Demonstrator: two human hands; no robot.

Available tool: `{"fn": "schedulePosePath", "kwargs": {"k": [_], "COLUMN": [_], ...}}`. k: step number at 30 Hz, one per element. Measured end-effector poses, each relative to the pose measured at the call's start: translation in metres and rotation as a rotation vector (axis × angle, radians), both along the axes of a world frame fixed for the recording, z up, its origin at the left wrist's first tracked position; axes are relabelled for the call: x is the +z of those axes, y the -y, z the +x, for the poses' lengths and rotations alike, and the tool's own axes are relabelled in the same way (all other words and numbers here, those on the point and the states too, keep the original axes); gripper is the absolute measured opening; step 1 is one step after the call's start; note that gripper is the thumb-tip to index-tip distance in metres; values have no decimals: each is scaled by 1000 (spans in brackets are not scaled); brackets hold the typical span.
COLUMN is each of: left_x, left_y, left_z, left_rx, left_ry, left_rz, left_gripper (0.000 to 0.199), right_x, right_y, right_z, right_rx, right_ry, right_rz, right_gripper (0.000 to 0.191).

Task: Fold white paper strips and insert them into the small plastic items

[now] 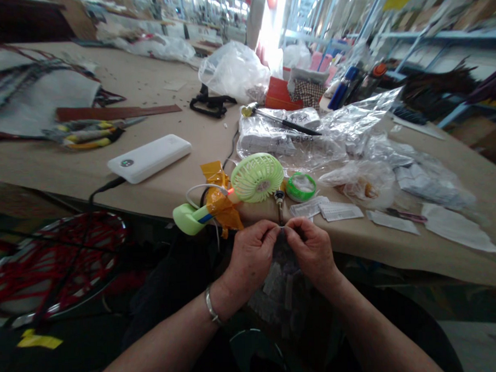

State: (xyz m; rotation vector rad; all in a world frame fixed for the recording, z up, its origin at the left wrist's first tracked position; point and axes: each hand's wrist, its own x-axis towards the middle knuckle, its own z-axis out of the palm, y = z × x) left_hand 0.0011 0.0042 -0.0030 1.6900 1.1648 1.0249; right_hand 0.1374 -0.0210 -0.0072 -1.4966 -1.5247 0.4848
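My left hand [253, 254] and my right hand [312, 249] meet at the table's front edge, thumbs and fingers pinched around something tiny and pale that I cannot make out. Just beyond the fingertips stands a thin metal tool [280, 204] with a dark collar, its tip close to the pinch. A light green fan [257, 178] is fastened with orange tape [223, 206] to the left of it. On the right sits a green round tub [300, 186] with white contents. Small printed paper slips [339, 210] lie beside the tub.
A white power bank [150, 157] with a black cable lies at the left. Behind it are pliers [91, 132]. A hammer [282, 120] rests on plastic-wrapped packs. Crumpled plastic bags [365, 183] spread to the right. A red-strapped round frame [58, 265] stands below at the left.
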Motion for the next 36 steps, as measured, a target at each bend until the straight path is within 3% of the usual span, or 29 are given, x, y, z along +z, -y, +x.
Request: {"fn": "schedulePosePath", "kwargs": {"k": [6,12,18,21,24,27,32,36], "left_x": [3,6,-16,-28,-34,-31,-17,-9], "left_y": [-2,11,14,12,12,15,18,22], "left_z": [1,-9,-13,-14,-16,-15,2,22], "left_rx": [12,-40,-67,-48,-52,-76,-121,-220], "left_ry": [-18,20,11,-10,-61,-71,86,395], "left_rz": [6,-53,-105,-108,-111,-132,-339,-735], "left_gripper": [20,20,19,22,22,20,19,20], "right_x": [0,4,16,14,8,2,0,-1], "right_y": [1,25,24,13,9,10,11,17], "right_z": [-1,7,40,50,52,53,62,67], "right_rx": [-14,73,-8,-75,-81,-85,-37,-1], "right_ry": [-32,3,519,780,879,832,661,559], "right_rz": [-3,-22,260,246,231,295,394,469], "right_gripper": [11,14,21,31,28,19,13,13]}}
